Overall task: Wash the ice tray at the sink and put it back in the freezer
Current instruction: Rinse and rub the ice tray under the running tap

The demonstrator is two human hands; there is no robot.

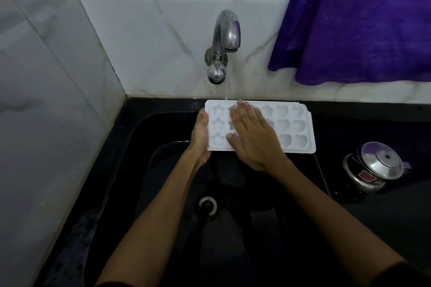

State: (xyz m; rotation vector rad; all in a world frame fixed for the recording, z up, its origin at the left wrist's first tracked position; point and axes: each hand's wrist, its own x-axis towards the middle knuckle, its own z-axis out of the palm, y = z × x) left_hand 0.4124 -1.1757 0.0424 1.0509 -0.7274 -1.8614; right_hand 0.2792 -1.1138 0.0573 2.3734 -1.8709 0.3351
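Note:
A white ice tray [291, 128] with star and heart moulds is held level over the black sink [144, 147], under the running tap [225, 35]. Water falls onto the tray's far edge. My left hand [200, 135] grips the tray's left end, thumb on top and fingers hidden beneath. My right hand [253, 137] lies flat on the tray's middle with straight fingers pointing toward the water stream.
A steel pot with a lid [373, 168] stands on the black counter to the right of the sink. A purple cloth [361, 18] hangs on the tiled wall at upper right. The sink drain [207, 205] lies below my arms. A tiled wall closes the left side.

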